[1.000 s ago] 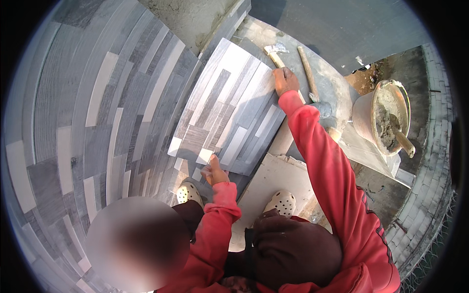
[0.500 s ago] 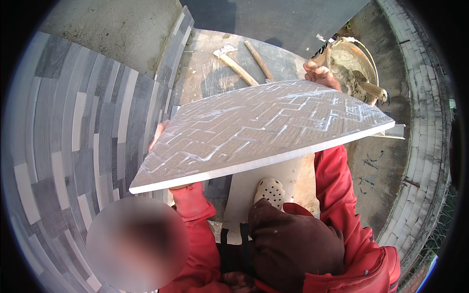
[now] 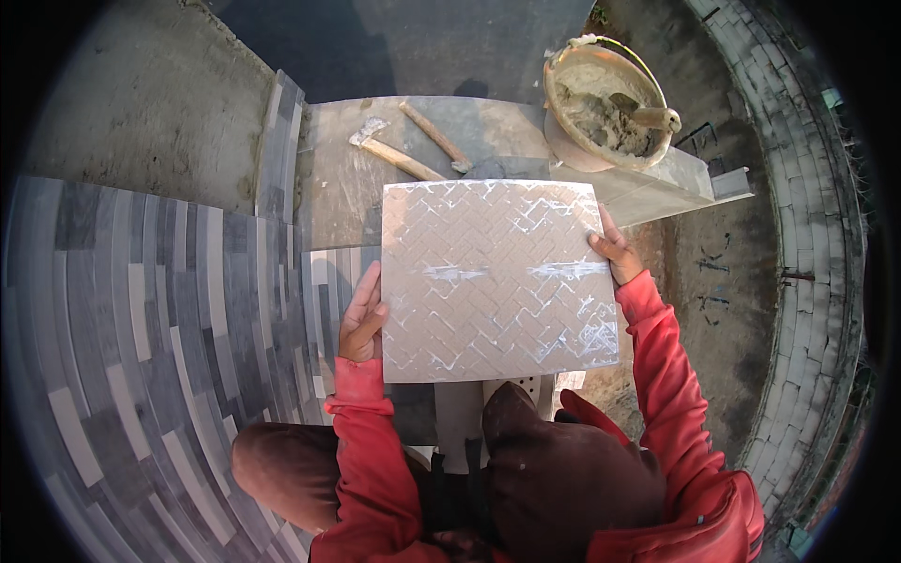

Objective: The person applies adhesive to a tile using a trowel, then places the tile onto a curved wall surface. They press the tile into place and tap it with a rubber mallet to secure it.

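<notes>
Between my two hands I hold a square tile point(image 3: 497, 300), its beige back with a raised herringbone pattern and white streaks facing up. My left hand point(image 3: 362, 319) grips its left edge, thumb on the near side and fingers running along or under it. My right hand point(image 3: 614, 248) clasps the right edge, thumb on top. The tile hangs above my knees, over a plank or ledge. Beyond its far edge a hammer point(image 3: 399, 158) with a wooden handle lies on the dusty board point(image 3: 343, 206), beside another wooden-handled tool point(image 3: 434, 133) whose head is partly out of sight.
A bucket of wet mortar point(image 3: 601, 103) stands at the far right, with a trowel handle point(image 3: 657, 118) sticking out. On the left rises a wall of grey strip-pattern tiles point(image 3: 178, 310), with bare cement point(image 3: 150, 103) above. A block wall point(image 3: 798, 235) curves along the right.
The tile has gone from a slanting tilt to nearly square-on, its patterned back fully in view. My right hand has come down from the far edge to the right edge.
</notes>
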Action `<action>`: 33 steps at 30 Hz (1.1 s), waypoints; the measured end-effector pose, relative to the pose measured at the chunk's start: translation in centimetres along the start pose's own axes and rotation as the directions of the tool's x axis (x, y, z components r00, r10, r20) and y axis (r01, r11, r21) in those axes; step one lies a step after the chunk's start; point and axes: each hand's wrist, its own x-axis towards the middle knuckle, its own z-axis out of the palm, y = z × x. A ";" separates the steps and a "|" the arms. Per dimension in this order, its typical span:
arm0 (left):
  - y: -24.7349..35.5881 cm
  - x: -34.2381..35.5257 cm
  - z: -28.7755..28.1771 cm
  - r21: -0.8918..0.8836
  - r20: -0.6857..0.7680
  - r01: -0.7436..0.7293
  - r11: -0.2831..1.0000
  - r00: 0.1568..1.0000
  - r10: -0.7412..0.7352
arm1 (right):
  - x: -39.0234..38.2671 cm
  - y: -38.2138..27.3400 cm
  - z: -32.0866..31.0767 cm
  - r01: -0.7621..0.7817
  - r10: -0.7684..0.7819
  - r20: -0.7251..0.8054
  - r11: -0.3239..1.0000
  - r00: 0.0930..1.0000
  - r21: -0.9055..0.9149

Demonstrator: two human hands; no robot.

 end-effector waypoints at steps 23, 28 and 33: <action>-13.3 9.2 -1.9 0.203 -0.268 0.039 0.978 0.963 0.017 | 10.8 5.6 -8.3 0.178 -0.208 -0.074 0.941 0.975 -0.287; -14.7 10.3 -1.7 0.194 -0.308 0.081 0.978 0.951 -0.017 | 10.1 3.2 -8.7 -0.008 -0.137 -0.158 0.732 0.978 -0.681; -14.7 11.3 -4.6 0.365 -0.343 0.139 0.921 0.939 -0.006 | 7.4 -10.7 -3.2 0.114 -0.586 0.242 -0.247 0.773 -0.962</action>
